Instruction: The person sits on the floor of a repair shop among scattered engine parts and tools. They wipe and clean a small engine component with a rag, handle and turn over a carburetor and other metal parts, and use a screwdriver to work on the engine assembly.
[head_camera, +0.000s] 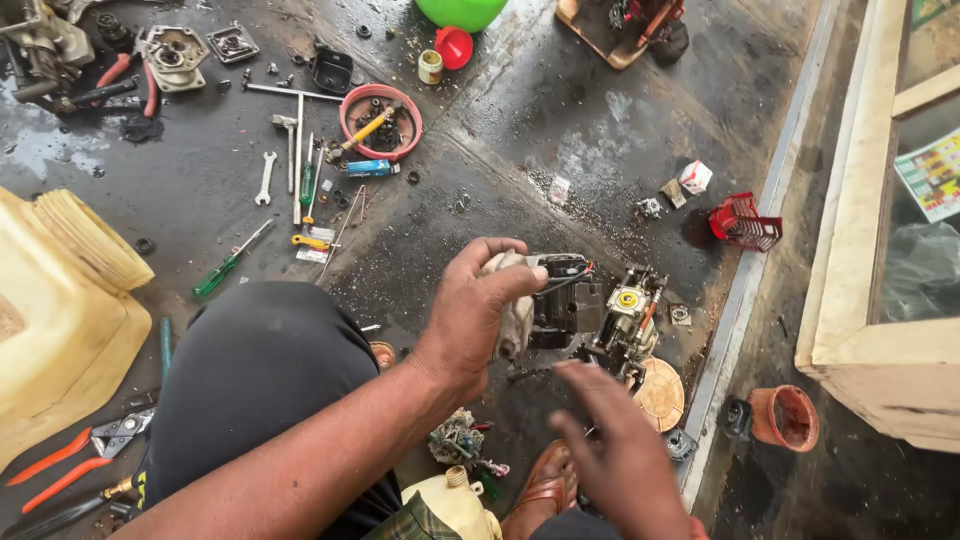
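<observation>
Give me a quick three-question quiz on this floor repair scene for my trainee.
1. True or false: the left hand grips the small engine part with black wires.
2. Which lies nearer the red plastic cage-like guard: A, the green-handled screwdriver, or B, the small white box?
3. Fill in: the yellow-handled tool lies inside the round red ____.

Key:
1. True; the right hand is blurred and holds nothing.
2. B.
3. Tray.
</observation>
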